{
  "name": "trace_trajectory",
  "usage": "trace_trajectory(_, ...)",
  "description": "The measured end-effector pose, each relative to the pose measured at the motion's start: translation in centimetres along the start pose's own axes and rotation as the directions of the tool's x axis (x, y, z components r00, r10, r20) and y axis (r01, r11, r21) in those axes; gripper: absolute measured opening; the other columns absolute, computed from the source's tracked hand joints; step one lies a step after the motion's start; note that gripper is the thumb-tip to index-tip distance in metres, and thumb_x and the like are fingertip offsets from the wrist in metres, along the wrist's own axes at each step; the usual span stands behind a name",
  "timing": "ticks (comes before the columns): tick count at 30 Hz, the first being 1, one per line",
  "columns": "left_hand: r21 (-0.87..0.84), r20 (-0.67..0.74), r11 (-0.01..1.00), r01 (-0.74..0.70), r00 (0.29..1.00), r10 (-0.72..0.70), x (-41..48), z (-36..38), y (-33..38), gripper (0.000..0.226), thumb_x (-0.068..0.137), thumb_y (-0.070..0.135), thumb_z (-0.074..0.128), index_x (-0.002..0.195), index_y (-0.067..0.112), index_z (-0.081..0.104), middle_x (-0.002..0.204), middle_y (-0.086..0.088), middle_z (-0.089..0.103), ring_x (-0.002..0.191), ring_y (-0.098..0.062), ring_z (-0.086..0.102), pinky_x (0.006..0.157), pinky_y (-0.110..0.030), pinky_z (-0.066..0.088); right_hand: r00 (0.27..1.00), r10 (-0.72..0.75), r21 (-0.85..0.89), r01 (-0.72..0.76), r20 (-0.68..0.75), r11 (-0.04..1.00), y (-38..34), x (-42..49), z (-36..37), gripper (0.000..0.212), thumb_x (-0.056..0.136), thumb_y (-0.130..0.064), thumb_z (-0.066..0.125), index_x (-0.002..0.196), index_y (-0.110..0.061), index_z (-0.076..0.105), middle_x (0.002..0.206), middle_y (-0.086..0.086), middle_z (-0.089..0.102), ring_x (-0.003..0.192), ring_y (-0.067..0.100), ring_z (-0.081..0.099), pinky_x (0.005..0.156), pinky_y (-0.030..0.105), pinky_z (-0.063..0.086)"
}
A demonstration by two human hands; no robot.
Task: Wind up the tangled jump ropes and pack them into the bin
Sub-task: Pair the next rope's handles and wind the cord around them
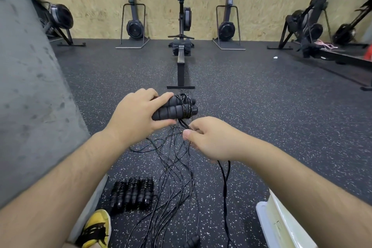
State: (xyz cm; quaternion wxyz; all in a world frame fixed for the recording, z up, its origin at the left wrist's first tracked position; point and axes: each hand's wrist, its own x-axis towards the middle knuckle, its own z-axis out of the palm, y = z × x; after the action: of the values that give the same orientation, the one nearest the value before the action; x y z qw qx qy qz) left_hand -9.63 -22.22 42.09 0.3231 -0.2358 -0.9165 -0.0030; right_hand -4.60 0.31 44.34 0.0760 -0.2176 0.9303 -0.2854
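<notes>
Left hand (138, 115) gripped the paired handles (175, 109), right hand (211, 141) pinched the cord (184, 124); winding could have snagged loose ropes (175, 177) at 6 o'clock, short of the bin (281, 219) at 5 o'clock.

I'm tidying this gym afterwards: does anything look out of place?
Yes: unwound black ropes sprawl tangled over the floor beside three neatly wound bundles; a white scrap lies alone farther off, right.
</notes>
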Motion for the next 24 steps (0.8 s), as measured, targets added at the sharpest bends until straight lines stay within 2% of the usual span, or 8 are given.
trace_trajectory(2, 0.014, 0.018, 1.000, -0.011, 1.000, 0.011, -0.1, 0.1, 0.0, 0.071, 0.084, 0.075, 0.044, 0.133, 0.026, 0.060, 0.095, -0.002, 0.060, 0.081, -0.027, 0.056, 0.067, -0.038, 0.046, 0.999, -0.044, -0.101, 0.042, -0.019, 0.994, -0.2, -0.3, -0.4, 0.038, 0.102, -0.036, 0.047, 0.073, -0.012, 0.047, 0.062, 0.000, 0.048, 0.053, 0.017, 0.044, 0.055, 0.032, 0.037)
trace_trajectory(5, 0.036, 0.044, 0.999, -0.038, 0.998, 0.037, 0.0, 0.2, 0.1, 0.072, 0.083, 0.075, 0.042, 0.133, 0.026, 0.061, 0.094, -0.001, 0.060, 0.080, -0.027, 0.056, 0.066, -0.037, 0.046, 0.992, -0.100, -0.244, 0.077, -0.083, 0.967, -0.4, -0.8, -1.0, 0.035, 0.103, -0.036, 0.046, 0.074, -0.016, 0.050, 0.063, -0.005, 0.048, 0.055, 0.013, 0.043, 0.050, 0.028, 0.030)
trace_trajectory(9, 0.024, 0.072, 0.995, -0.096, 0.993, 0.094, 0.1, 0.3, 0.3, 0.072, 0.080, 0.074, 0.045, 0.130, 0.025, 0.062, 0.092, -0.001, 0.061, 0.077, -0.028, 0.057, 0.065, -0.038, 0.048, 0.956, -0.232, -0.559, 0.095, -0.180, 0.824, -0.6, -0.9, -1.5, 0.031, 0.103, -0.043, 0.042, 0.087, -0.023, 0.058, 0.076, -0.006, 0.053, 0.071, 0.020, 0.051, 0.059, 0.032, 0.034)
trace_trajectory(12, -0.028, 0.108, 0.985, -0.172, 0.979, 0.174, -0.1, 0.4, 0.9, 0.070, 0.079, 0.075, 0.050, 0.129, 0.027, 0.063, 0.092, 0.001, 0.060, 0.076, -0.026, 0.056, 0.065, -0.039, 0.049, 0.930, -0.302, -0.637, 0.104, -0.210, 0.764, -0.3, -0.6, -2.3, 0.033, 0.100, -0.052, 0.044, 0.097, -0.027, 0.065, 0.091, -0.007, 0.060, 0.086, 0.020, 0.057, 0.067, 0.032, 0.042)
trace_trajectory(15, -0.123, 0.159, 0.962, -0.244, 0.952, 0.261, -0.2, 0.1, 1.8, 0.066, 0.082, 0.077, 0.051, 0.128, 0.031, 0.062, 0.092, 0.005, 0.058, 0.079, -0.021, 0.054, 0.068, -0.037, 0.048, 0.917, -0.317, -0.616, 0.107, -0.243, 0.781, 0.4, -0.3, -3.5, 0.037, 0.089, -0.065, 0.054, 0.097, -0.033, 0.069, 0.093, -0.010, 0.062, 0.092, 0.016, 0.059, 0.068, 0.030, 0.042)
trace_trajectory(19, -0.374, 0.216, 0.901, -0.221, 0.924, 0.317, -0.4, -1.2, 3.2, 0.062, 0.083, 0.074, 0.058, 0.128, 0.031, 0.062, 0.094, 0.009, 0.059, 0.087, -0.015, 0.056, 0.079, -0.039, 0.050, 0.922, -0.261, -0.524, 0.078, -0.285, 0.848, 2.2, 0.4, -5.1, 0.048, 0.070, -0.078, 0.062, 0.091, -0.035, 0.070, 0.089, -0.012, 0.063, 0.088, 0.010, 0.056, 0.072, 0.031, 0.046)
trace_trajectory(21, -0.497, 0.209, 0.851, -0.171, 0.928, 0.309, -0.6, -2.0, 4.0, 0.060, 0.081, 0.071, 0.065, 0.126, 0.031, 0.063, 0.094, 0.010, 0.059, 0.090, -0.012, 0.057, 0.082, -0.037, 0.049, 0.941, -0.212, -0.360, 0.107, -0.265, 0.927, 3.2, 0.7, -5.4, 0.045, 0.068, -0.074, 0.065, 0.088, -0.035, 0.070, 0.088, -0.012, 0.064, 0.087, 0.009, 0.056, 0.077, 0.033, 0.049)
trace_trajectory(24, -0.600, 0.170, 0.791, -0.120, 0.947, 0.273, -0.6, -3.1, 4.9, 0.061, 0.078, 0.066, 0.072, 0.127, 0.031, 0.063, 0.095, 0.012, 0.062, 0.092, -0.008, 0.060, 0.085, -0.031, 0.049, 0.949, -0.209, -0.120, 0.185, -0.238, 0.975, 4.5, 0.9, -5.1, 0.018, 0.082, -0.054, 0.069, 0.086, -0.037, 0.070, 0.087, -0.012, 0.063, 0.088, 0.007, 0.059, 0.084, 0.036, 0.050)
